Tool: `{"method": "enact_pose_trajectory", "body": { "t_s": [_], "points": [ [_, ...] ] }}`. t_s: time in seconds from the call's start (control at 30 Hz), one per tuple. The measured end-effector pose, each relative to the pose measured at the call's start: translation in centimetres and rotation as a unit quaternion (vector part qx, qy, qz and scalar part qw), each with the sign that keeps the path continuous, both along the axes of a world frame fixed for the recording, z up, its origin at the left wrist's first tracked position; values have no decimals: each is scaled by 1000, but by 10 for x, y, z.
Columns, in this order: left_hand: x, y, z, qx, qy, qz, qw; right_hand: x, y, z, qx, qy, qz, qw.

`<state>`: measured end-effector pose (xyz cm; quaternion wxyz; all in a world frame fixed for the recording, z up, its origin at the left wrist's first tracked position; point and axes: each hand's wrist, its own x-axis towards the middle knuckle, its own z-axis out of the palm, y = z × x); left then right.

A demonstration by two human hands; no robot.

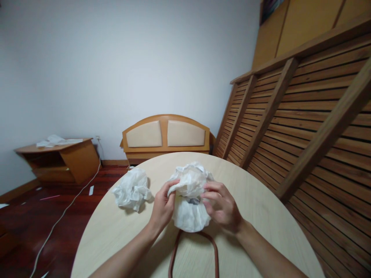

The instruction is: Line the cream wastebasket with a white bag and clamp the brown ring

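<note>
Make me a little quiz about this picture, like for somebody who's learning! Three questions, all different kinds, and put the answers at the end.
1. True or false: the left hand is touching the white bundle on the round table.
2. Where does the other crumpled white piece lie?
A) On the floor
B) On the round table, to the left of both hands
C) On top of the headboard
3. Fill in the gap: the loop that shows just below the white bundle in the picture is ____ in colour.

Key: 1. True. 2. B. 3. Brown (reddish brown is fine too).
</note>
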<state>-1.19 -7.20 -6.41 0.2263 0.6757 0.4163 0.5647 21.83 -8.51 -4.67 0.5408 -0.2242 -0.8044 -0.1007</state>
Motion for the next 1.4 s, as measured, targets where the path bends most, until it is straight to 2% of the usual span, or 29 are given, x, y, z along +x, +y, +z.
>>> {"method": "enact_pose_trajectory", "body": {
  "t_s": [0.1, 0.27, 0.5, 0.63, 0.77, 0.87, 1.03, 1.17, 1.23, 1.4],
  "points": [
    [3, 0, -5, 22, 16, -22, 999, 3, 5, -3, -70, 41, -43, 996],
    [5, -2, -9, 45, 52, -44, 997, 6, 14, -9, -179, -5, -15, 984],
    [0, 0, -8, 41, 84, -34, 995, 11, 37, -30, -357, 78, -27, 930],
    [-2, -1, -7, 77, 110, -50, 990, 18, 50, -46, -387, 84, -25, 918],
    [1, -5, -6, 35, 100, -91, 990, 25, 57, -53, -393, 72, -59, 915],
    [7, -7, -5, -10, 87, -109, 990, 25, 54, -46, -381, 116, -72, 914],
    [8, -6, -7, -33, 57, -147, 987, 15, 40, -31, -388, 125, 23, 913],
    [-6, 4, -13, -3, 77, -207, 975, 12, 35, -31, -397, 118, 31, 910],
    [-14, 11, -17, -11, 79, -228, 970, 13, 37, -34, -405, 127, 35, 905],
    [-22, 29, -26, -145, 9, -163, 976, 19, 52, -51, -434, 152, 48, 887]
  ]
}}
